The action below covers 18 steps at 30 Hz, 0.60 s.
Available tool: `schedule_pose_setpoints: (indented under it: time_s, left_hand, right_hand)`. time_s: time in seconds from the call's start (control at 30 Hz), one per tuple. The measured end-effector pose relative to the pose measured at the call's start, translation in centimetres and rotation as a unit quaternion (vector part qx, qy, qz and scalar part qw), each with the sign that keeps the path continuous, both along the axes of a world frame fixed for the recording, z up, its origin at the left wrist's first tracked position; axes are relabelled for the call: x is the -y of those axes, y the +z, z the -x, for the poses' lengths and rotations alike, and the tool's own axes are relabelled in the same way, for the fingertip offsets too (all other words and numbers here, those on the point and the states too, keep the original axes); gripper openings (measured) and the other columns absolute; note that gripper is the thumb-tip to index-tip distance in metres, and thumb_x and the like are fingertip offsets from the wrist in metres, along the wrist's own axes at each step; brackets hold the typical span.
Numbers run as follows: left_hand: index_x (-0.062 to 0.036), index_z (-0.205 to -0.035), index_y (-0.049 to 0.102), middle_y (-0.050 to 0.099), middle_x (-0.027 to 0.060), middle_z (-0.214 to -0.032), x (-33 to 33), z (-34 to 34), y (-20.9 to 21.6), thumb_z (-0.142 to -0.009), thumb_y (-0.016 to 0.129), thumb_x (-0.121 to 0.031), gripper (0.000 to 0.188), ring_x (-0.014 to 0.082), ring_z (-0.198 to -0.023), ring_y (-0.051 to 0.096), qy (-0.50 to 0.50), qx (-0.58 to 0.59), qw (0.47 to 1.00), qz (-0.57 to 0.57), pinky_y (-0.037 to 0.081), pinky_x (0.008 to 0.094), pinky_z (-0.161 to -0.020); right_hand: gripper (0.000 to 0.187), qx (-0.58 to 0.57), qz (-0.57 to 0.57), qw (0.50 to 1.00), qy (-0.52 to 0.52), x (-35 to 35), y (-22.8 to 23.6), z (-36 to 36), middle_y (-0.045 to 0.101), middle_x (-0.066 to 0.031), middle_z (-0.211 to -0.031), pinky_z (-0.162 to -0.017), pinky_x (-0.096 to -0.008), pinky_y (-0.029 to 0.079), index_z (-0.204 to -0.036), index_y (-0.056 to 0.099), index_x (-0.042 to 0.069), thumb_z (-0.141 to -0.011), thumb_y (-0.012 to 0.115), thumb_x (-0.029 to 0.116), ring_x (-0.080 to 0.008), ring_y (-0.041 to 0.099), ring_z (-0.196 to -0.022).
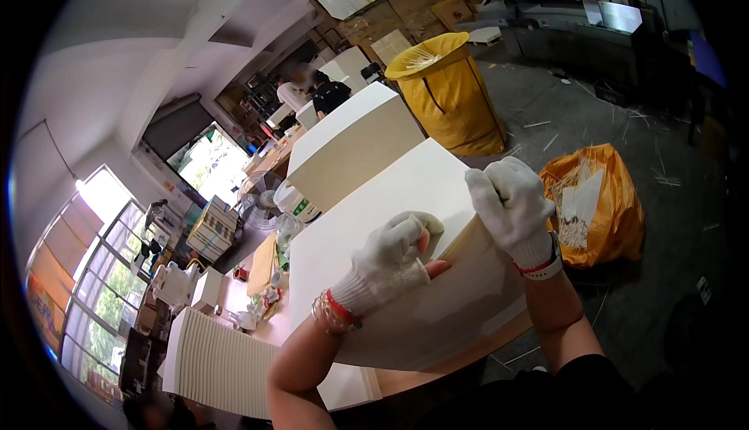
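A large stack of cream-white paper sheets [374, 204] lies in front of me, its near part bent into a curve. My right hand [511, 204], in a white knitted glove, is closed in a fist on the sheets' right corner. Beside it, my left hand [390, 258] wears a similar glove with bare thumb and fingertip showing. Its fingers are curled at the bent edge of the sheets, the thumb lying lower against them; the exact grip is partly hidden.
Another tall paper stack [355, 138] stands beyond. At right are a yellow bag [456, 102] and an orange bag [616, 212] with paper strips. A white bucket [296, 202], a fan [257, 200] and a ridged stack [222, 364] are left. Two people work farther back.
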<state>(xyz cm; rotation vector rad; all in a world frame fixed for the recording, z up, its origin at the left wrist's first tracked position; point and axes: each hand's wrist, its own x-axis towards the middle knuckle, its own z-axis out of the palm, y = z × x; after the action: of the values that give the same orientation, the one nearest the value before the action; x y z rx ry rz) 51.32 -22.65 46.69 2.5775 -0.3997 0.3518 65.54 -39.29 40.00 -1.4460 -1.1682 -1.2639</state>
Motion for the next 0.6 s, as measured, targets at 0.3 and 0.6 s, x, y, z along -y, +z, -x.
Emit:
schedule_pose_setpoints:
  time_s: [0.3,0.6]
  left_hand:
    - [-0.0016,-0.112,0.065,0.062,0.0107,-0.108,-0.6,-0.1,0.5,-0.081,0.077,-0.009,0.034,0.0255,-0.101,0.061,-0.027,-0.010,0.994,-0.106,0.049,0.0325,-0.087]
    - [-0.0082,-0.120,0.064,0.059,0.0118,-0.115,-0.4,-0.5,-0.7,-0.074,0.081,-0.008,0.049,0.0282,-0.104,0.060,-0.027,0.053,0.998,-0.035,0.047,0.0336,-0.090]
  right_hand:
    - [0.032,-0.048,-0.028,0.996,0.063,-0.1,0.0,0.1,0.046,-0.0078,-0.070,-0.055,-0.0361,0.043,-0.103,0.060,-0.003,-0.073,0.069,-0.001,-0.0222,0.049,-0.060]
    - [0.038,0.012,-0.040,0.997,0.060,-0.3,-0.1,-0.2,0.045,-0.0079,-0.073,-0.055,-0.0362,0.044,-0.107,0.061,-0.002,-0.070,0.070,-0.002,-0.0227,0.052,-0.064]
